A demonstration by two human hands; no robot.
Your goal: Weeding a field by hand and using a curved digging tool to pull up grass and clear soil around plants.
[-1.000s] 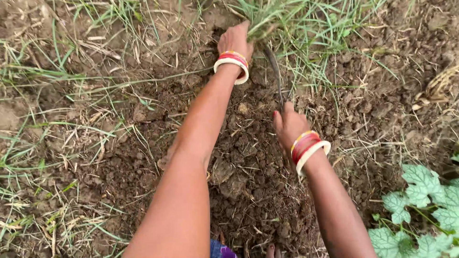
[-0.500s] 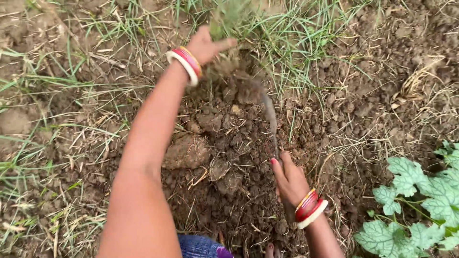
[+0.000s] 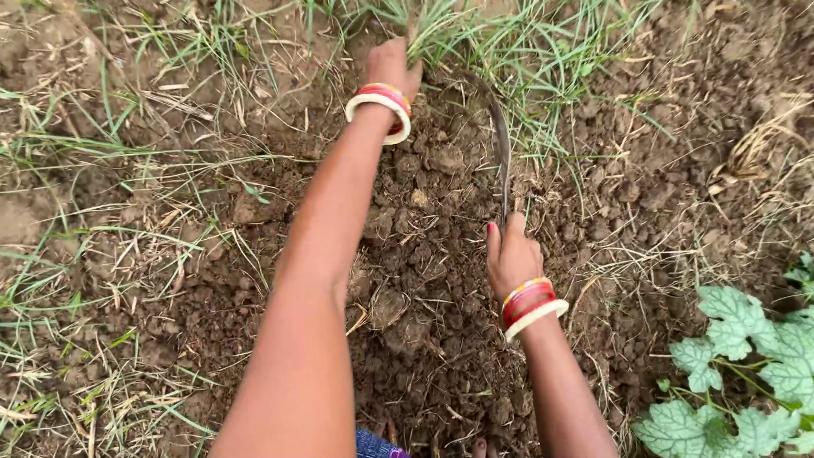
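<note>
The thin curved metal sickle blade (image 3: 500, 144) lies over the dark, freshly broken clods of soil (image 3: 424, 254), its tip arching up into the tuft of green grass (image 3: 475, 42) at the top of the dug patch. Your right hand (image 3: 511, 259) holds its lower end, fingers wrapped shut around the handle (which the hand hides). Your left hand (image 3: 392, 64) reaches to the base of that same grass tuft; you appear to grip the blades of grass, though the fingers are out of sight, so I cannot tell how tightly. Both wrists wear red, yellow and white bangles (image 3: 530, 307). Dry straw (image 3: 127, 254) litters the ground on your left, and broad green lobed leaves (image 3: 746, 339) spread at the lower right.
</note>
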